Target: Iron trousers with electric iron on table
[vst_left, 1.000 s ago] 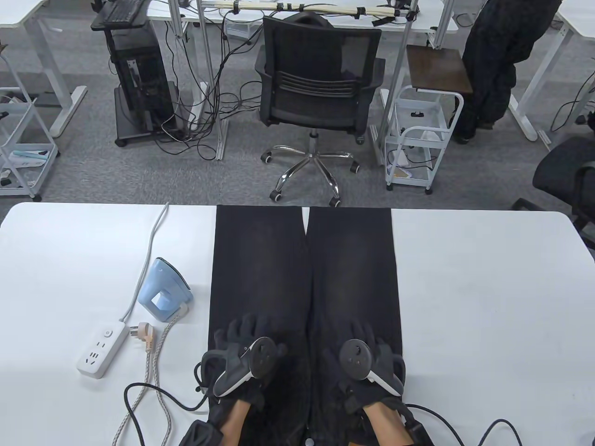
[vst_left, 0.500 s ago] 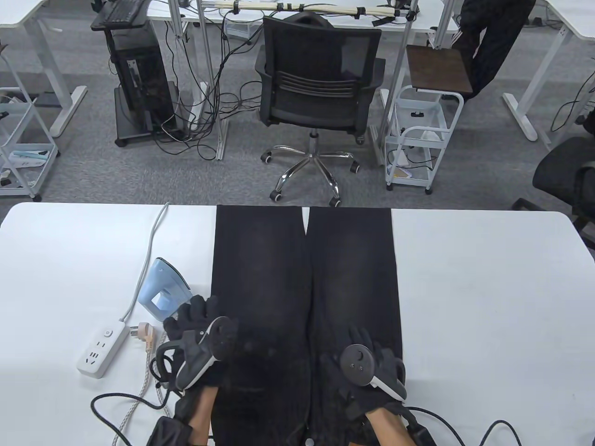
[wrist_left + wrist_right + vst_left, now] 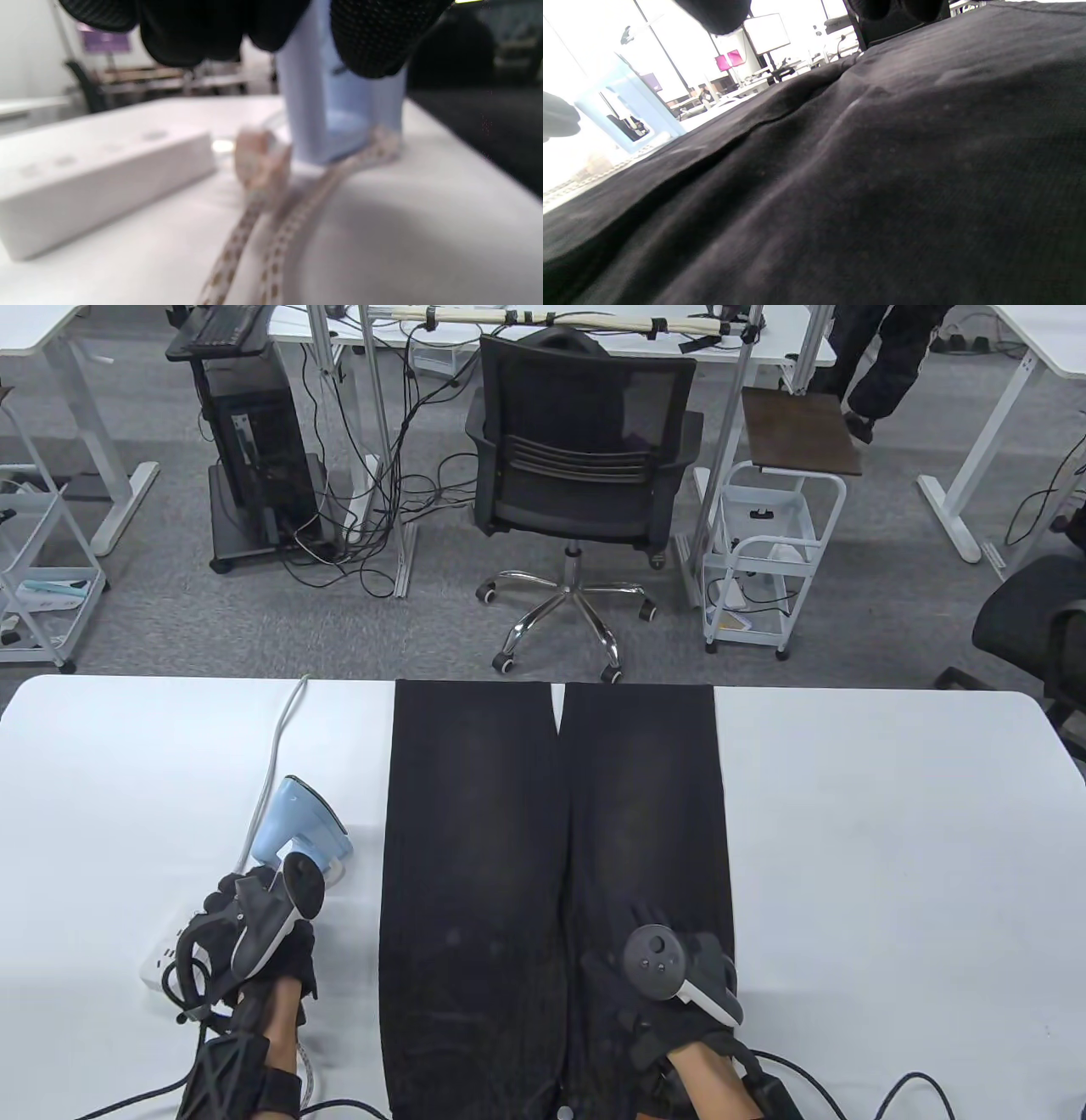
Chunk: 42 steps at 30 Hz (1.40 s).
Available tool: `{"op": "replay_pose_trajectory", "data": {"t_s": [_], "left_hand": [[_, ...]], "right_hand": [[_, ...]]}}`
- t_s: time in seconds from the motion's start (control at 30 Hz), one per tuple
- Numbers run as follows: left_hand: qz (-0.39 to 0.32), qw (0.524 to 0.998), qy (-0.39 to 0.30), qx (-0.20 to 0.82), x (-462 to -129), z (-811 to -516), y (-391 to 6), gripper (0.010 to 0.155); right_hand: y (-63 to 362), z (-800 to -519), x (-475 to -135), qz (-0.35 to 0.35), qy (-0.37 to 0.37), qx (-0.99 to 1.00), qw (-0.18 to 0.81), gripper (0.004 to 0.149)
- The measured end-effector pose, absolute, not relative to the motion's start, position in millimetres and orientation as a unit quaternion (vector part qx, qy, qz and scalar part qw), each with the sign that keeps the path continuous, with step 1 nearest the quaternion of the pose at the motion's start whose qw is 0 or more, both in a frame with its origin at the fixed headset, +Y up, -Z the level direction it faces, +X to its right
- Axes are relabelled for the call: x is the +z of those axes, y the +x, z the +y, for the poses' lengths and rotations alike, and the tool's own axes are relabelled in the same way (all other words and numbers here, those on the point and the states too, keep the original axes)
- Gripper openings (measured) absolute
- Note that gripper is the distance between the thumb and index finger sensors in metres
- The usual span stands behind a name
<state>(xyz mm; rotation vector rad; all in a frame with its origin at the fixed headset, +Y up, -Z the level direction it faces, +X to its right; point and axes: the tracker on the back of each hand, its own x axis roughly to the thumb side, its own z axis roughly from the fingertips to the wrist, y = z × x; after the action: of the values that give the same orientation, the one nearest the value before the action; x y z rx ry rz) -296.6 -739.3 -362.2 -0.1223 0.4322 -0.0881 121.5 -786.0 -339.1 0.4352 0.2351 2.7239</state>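
White counter (image 3: 891, 831): trousers (image 3: 556, 857) flat, right hand (image 3: 670, 984) spread on them; left hand (image 3: 254, 925) at 9 o'clock, grip unclear (plug (image 3: 258, 161) probably), seat it squarely in power strip (image 3: 102, 182).

left hand (image 3: 254, 925) curled, right hand (image 3: 670, 976) flat

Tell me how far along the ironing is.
Done: trousers lie flat on the table, right hand resting on them. In hand: left hand is at the iron; grip unclear. Left: its plug lies beside the power strip; ironing hasn't started.
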Motion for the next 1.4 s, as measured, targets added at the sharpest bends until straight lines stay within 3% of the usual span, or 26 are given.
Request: {"op": "replay_pose_trajectory", "data": {"t_s": [0.2, 0.47, 0.87, 1.13, 1.4], "left_hand": [[0.211, 0.969, -0.109, -0.063, -379, -764, -300, 0.074], [0.19, 0.969, -0.144, -0.062, -383, -780, -303, 0.085], [0.185, 0.971, -0.148, -0.031, -386, -780, -309, 0.072], [0.189, 0.977, -0.094, -0.029, -372, -750, -316, 0.064], [0.193, 0.981, -0.038, -0.002, -348, -685, -337, 0.053]], "right_hand": [[120, -786, -340, 0.095, 0.159, 0.964, 0.189, 0.081], [116, -787, -338, 0.103, 0.171, 0.962, 0.188, 0.082], [117, -786, -338, 0.104, 0.172, 0.96, 0.194, 0.083], [116, -786, -337, 0.106, 0.178, 0.958, 0.197, 0.082], [118, -787, -336, 0.108, 0.175, 0.956, 0.207, 0.082]]}}
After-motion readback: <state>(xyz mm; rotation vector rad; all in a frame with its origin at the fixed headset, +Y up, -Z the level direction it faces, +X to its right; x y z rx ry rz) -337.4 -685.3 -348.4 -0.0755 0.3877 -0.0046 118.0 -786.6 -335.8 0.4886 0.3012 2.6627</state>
